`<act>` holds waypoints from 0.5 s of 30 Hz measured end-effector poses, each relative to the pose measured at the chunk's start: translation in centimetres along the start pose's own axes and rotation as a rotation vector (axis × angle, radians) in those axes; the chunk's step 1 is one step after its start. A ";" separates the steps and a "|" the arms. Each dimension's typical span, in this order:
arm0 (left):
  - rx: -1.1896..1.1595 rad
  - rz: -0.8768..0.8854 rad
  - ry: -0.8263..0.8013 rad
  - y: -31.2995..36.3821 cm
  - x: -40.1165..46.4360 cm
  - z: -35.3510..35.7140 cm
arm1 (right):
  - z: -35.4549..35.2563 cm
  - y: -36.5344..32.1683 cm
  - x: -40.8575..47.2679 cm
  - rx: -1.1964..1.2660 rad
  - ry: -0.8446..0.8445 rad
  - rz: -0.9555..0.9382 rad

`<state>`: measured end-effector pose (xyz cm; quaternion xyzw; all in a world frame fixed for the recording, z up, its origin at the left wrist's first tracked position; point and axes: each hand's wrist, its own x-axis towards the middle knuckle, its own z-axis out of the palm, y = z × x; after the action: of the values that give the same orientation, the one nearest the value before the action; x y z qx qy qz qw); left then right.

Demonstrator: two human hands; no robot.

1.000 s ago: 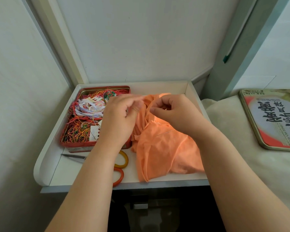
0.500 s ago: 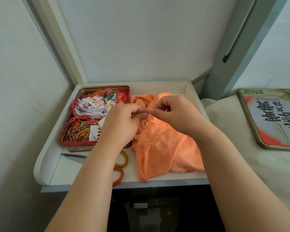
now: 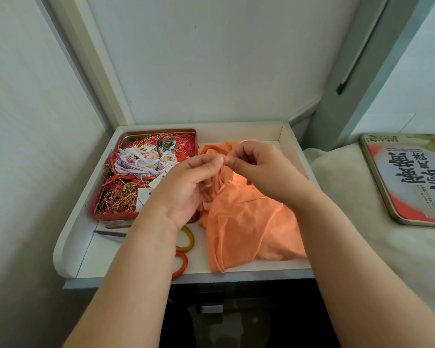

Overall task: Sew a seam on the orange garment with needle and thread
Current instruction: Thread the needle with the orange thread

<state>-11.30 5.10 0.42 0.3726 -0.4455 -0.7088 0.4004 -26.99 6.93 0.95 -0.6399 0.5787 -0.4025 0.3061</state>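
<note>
The orange garment [image 3: 246,222] lies crumpled on the right half of a small white table [image 3: 141,264]. Above its far edge my left hand [image 3: 186,187] and my right hand [image 3: 259,167] meet fingertip to fingertip, each with thumb and forefinger pinched together. What they pinch is too thin to make out; it may be thread. A thin pale line, perhaps a needle or thread [image 3: 254,199], lies on the cloth under my right wrist.
A red tin [image 3: 106,217] full of tangled coloured threads stands at the table's left. Scissors with orange and yellow handles [image 3: 183,249] lie in front of it, partly under my left forearm. A tin lid [image 3: 409,177] rests on the bed at right.
Both hands have drawn together from slightly apart until their pinched fingertips touch above the garment. The cloth and tin have not moved.
</note>
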 end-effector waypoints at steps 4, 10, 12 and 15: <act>-0.053 0.058 0.126 0.0 0.3 0.5 | 1.6 -0.3 -0.1 0.000 0.034 -0.042; 0.870 0.542 0.355 -1.2 1.6 -1.3 | 1.7 -0.1 -0.1 -0.075 0.065 -0.066; 1.015 0.657 0.342 -1.5 1.9 -1.6 | 1.4 -0.1 -0.1 -0.099 0.067 -0.073; 1.223 0.814 0.319 -1.7 2.2 -1.7 | 1.2 0.0 -0.2 -0.108 0.052 -0.073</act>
<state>-11.10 3.09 -2.07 0.4326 -0.7989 -0.0684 0.4122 -25.94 6.99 0.33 -0.6654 0.5835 -0.3982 0.2412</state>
